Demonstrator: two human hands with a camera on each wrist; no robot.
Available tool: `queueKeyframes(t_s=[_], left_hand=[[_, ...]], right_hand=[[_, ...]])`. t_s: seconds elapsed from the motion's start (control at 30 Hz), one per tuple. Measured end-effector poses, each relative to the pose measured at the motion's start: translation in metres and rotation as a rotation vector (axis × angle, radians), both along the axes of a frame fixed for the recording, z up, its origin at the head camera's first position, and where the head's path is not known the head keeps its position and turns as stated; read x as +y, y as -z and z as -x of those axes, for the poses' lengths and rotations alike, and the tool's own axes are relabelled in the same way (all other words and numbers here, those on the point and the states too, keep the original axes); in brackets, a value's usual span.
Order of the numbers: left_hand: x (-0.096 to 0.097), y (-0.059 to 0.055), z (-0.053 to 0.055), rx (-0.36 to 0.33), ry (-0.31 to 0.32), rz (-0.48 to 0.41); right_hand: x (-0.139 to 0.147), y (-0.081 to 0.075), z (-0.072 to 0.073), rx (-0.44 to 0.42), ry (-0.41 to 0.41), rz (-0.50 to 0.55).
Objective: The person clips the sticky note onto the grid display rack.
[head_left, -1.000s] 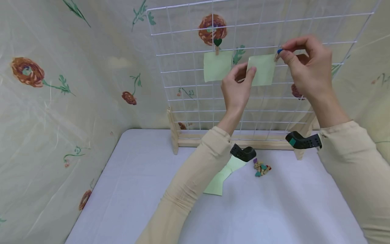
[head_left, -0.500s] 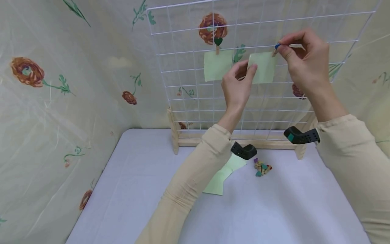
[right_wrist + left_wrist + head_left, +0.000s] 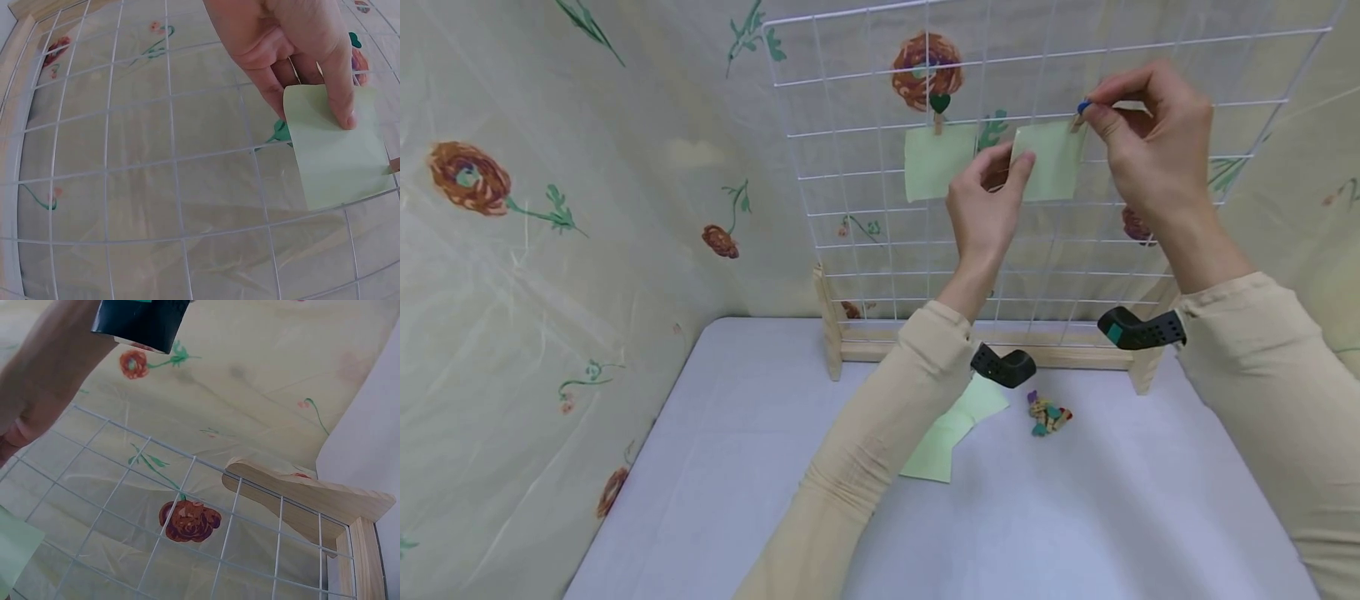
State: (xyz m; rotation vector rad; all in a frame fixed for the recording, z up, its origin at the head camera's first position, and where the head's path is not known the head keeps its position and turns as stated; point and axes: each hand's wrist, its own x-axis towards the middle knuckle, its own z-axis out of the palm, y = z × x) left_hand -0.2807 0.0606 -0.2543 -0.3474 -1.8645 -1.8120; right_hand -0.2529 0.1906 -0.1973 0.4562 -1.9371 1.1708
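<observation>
My left hand (image 3: 987, 200) pinches the left edge of a pale green sticky note (image 3: 1049, 163) against the white wire grid. In the right wrist view its thumb lies across the note (image 3: 340, 156). With my right hand (image 3: 1161, 146) I pinch a small wooden clothespin (image 3: 1078, 119) by its blue-topped end, at the note's upper right corner. Whether its jaws bite both paper and wire is too small to tell. To the left, another green note (image 3: 936, 167) hangs from a clothespin with a dark green heart (image 3: 939, 103).
The wire grid (image 3: 880, 225) stands upright in a wooden base (image 3: 1060, 357) at the table's back. On the white table (image 3: 737, 467) lie more green notes (image 3: 934, 454), partly under my left forearm, and a small pile of colourful clothespins (image 3: 1048, 415).
Both hands have risen slightly along the grid, carrying the green note and the blue-topped clothespin upward. The hanging note and the pile on the table stay put.
</observation>
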Motion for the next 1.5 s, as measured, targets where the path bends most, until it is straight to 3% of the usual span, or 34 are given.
queueKeyframes(t_s=[0.73,1.5], left_hand=[[0.003,-0.003,0.000,0.008,-0.022,0.042],[0.002,-0.011,0.001,0.000,-0.040,0.070]], right_hand=[[-0.005,-0.004,0.003,0.021,0.003,0.007],[-0.004,-0.004,0.013,0.035,0.052,-0.057]])
